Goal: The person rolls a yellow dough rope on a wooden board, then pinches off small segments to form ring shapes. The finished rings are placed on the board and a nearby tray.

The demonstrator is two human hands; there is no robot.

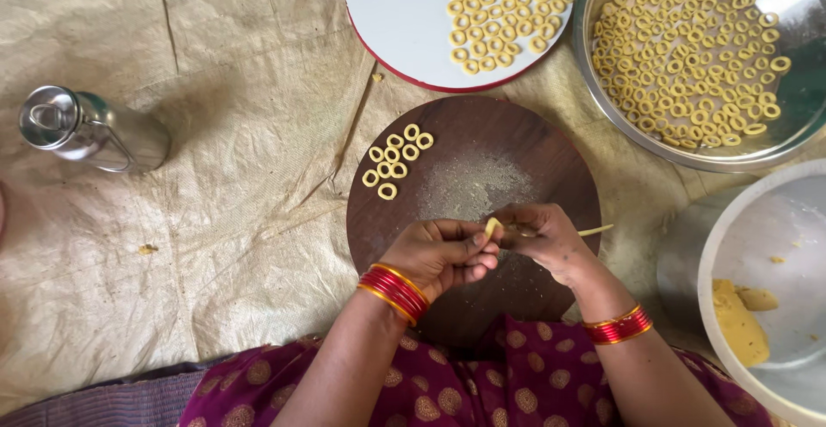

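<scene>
Both hands meet over the round wooden board (551,160): the left hand (443,255) curls nearly closed, fingertips pinching the bent end of a thin yellow dough strand (492,227), while the right hand (544,236) grips the rest, whose long axis runs sideways, its tail poking out past the right hand. Beyond the left hand, small dough rings (394,160) lie clustered on the floury board.
</scene>
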